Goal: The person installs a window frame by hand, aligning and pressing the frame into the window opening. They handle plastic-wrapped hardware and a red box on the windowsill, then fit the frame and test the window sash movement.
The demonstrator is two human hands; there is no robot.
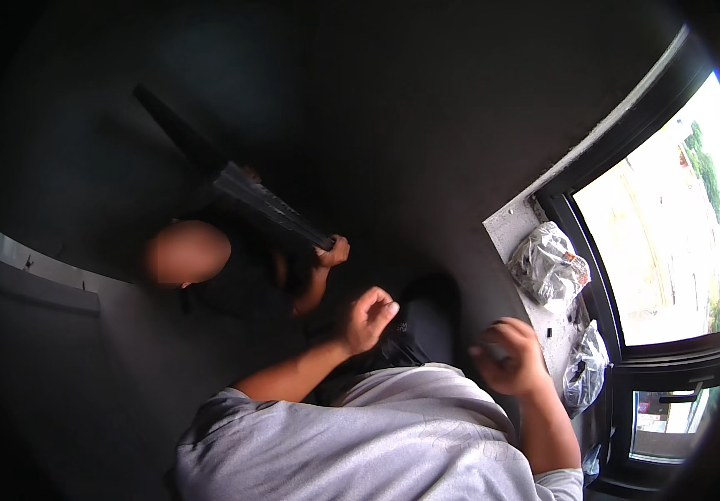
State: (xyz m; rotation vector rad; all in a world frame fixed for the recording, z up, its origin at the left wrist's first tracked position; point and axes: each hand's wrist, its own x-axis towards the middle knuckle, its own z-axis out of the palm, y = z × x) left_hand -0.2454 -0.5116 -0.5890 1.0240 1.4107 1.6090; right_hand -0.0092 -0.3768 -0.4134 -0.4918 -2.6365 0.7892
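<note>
Both your forearms are raised in front of your chest: left hand [366, 317] loosely curled with fingers bent, right hand [507, 357] closed into a fist, knuckles up, well apart.

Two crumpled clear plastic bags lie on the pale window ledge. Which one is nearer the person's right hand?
The lower crumpled clear plastic bag, just beyond the right hand. The other crumpled clear plastic bag lies farther up the pale window ledge, showing a patch of red.

Left hand [366, 317] curled loosely, right hand [510, 355] clenched; beyond the right fingers [487, 354], crumpled clear plastic bags [548, 265] lie on a grey windowsill [506, 230].
</note>
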